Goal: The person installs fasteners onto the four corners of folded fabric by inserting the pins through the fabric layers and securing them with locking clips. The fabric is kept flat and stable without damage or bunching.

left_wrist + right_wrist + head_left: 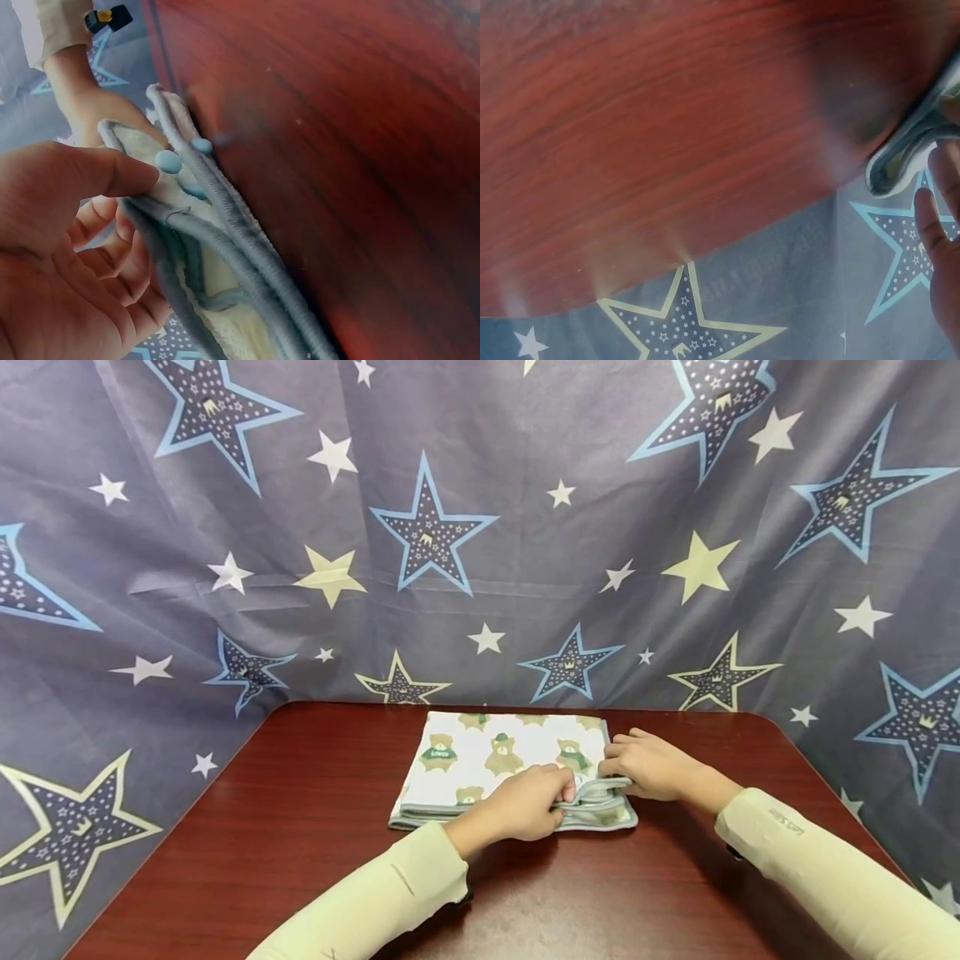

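A folded white blanket [468, 768] printed with brown bears in green lies near the far side of the table, its layers edged in grey-blue piping. At its front right part, my left hand [528, 802] pinches an upper layer's edge between thumb and fingers. Light blue snap buttons [169, 161] show just beyond the left thumb in the left wrist view. My right hand [648, 766] grips the blanket's right edge with bent fingers. Only part of the right hand [945, 232] and a piped corner [885, 174] appear in the right wrist view.
The blanket rests on a reddish-brown wooden table [300, 827] with rounded far corners. Right behind the table hangs a grey-purple curtain [450, 627] patterned with stars. Both forearms wear pale sleeves [375, 893].
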`<act>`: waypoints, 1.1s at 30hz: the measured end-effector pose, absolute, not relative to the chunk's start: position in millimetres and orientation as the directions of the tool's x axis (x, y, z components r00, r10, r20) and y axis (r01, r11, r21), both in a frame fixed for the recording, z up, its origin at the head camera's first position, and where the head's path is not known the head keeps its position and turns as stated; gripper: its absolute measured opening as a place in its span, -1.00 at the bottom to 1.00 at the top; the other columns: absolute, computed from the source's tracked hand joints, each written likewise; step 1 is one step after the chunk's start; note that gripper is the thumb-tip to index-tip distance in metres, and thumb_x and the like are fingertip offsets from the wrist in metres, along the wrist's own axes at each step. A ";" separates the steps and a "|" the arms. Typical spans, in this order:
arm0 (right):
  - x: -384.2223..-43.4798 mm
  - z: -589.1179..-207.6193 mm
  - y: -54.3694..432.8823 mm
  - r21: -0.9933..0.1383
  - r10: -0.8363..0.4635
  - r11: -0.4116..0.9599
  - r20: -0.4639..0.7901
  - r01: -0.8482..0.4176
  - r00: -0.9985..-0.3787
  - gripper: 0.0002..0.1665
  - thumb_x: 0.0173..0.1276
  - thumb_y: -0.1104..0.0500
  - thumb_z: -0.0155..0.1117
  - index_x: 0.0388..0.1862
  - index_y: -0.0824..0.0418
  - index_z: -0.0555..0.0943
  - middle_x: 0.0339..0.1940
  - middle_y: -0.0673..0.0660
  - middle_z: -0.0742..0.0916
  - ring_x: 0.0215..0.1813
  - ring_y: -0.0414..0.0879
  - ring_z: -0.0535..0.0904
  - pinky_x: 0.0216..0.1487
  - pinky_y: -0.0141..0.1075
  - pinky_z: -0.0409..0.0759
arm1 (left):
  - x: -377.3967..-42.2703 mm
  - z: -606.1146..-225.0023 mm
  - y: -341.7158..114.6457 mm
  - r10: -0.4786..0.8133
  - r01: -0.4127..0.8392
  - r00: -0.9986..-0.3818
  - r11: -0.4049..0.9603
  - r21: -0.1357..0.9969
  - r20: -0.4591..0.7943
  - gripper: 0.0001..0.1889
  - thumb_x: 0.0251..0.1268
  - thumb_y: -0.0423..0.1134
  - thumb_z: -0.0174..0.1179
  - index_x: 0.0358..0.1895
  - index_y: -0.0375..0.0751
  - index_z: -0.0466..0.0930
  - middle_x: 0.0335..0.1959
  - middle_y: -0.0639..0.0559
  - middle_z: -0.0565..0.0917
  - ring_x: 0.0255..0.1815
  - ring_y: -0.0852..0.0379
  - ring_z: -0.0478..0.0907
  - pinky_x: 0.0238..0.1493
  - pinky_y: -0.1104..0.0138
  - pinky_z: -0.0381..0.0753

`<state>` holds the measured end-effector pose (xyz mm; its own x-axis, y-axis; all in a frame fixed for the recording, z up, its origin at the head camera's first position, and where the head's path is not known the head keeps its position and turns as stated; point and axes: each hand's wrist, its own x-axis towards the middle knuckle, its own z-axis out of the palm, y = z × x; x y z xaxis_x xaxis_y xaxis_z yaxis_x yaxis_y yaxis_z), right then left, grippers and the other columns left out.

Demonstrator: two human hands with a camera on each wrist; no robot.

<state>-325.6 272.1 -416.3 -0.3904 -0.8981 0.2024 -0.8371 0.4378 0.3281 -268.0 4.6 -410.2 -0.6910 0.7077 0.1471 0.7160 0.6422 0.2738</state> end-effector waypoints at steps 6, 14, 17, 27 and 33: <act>-323.7 -419.1 272.2 0.319 -0.892 0.451 0.175 -0.833 -0.416 -0.55 -0.13 0.12 0.69 -0.31 -0.09 0.59 -0.39 -0.12 0.56 -0.24 -0.10 0.51 -0.28 -0.21 0.35 | -265.4 -409.6 8.3 0.736 0.742 -0.667 0.641 0.194 0.118 -0.73 0.14 -0.39 0.31 -0.24 0.02 0.43 -0.36 0.17 0.44 -0.34 0.22 0.42 -0.43 0.40 0.41; -320.6 -422.4 272.5 0.406 -0.898 0.436 0.145 -0.803 -0.415 -0.57 -0.18 0.28 0.56 -0.35 -0.04 0.56 -0.40 -0.06 0.57 -0.24 -0.05 0.51 -0.28 -0.18 0.37 | -260.2 -410.3 13.7 0.784 0.790 -0.610 0.614 0.008 0.114 -0.76 0.24 -0.31 0.36 -0.20 0.03 0.47 -0.29 0.15 0.45 -0.28 0.14 0.50 -0.44 0.40 0.44; -316.6 -422.8 273.1 0.432 -0.897 0.432 0.117 -0.792 -0.426 -0.56 -0.17 0.29 0.55 -0.31 -0.02 0.57 -0.38 -0.05 0.57 -0.24 -0.04 0.51 -0.28 -0.17 0.37 | -258.4 -411.2 15.5 0.791 0.795 -0.601 0.606 -0.016 0.120 -0.78 0.27 -0.30 0.37 -0.19 0.03 0.50 -0.29 0.15 0.46 -0.27 0.15 0.50 -0.41 0.41 0.46; -301.4 -417.7 279.9 0.436 -0.880 0.467 0.142 -0.769 -0.454 -0.67 0.02 0.32 0.45 -0.29 -0.04 0.61 -0.39 -0.10 0.62 -0.29 -0.07 0.50 -0.30 -0.20 0.37 | -255.0 -416.8 6.9 0.825 0.831 -0.551 0.557 -0.011 0.122 -0.85 0.26 -0.19 0.43 -0.17 0.10 0.68 -0.25 0.22 0.55 -0.18 0.24 0.54 -0.29 0.46 0.53; -297.5 -411.1 280.0 0.341 -0.854 0.521 0.225 -0.783 -0.470 -0.76 0.08 0.31 0.39 -0.33 -0.03 0.65 -0.39 -0.13 0.64 -0.28 -0.08 0.53 -0.28 -0.18 0.42 | -259.3 -411.3 -6.8 0.835 0.846 -0.533 0.525 0.091 0.133 -0.92 0.35 -0.13 0.36 -0.16 0.08 0.67 -0.23 0.24 0.57 -0.21 0.34 0.51 -0.24 0.49 0.51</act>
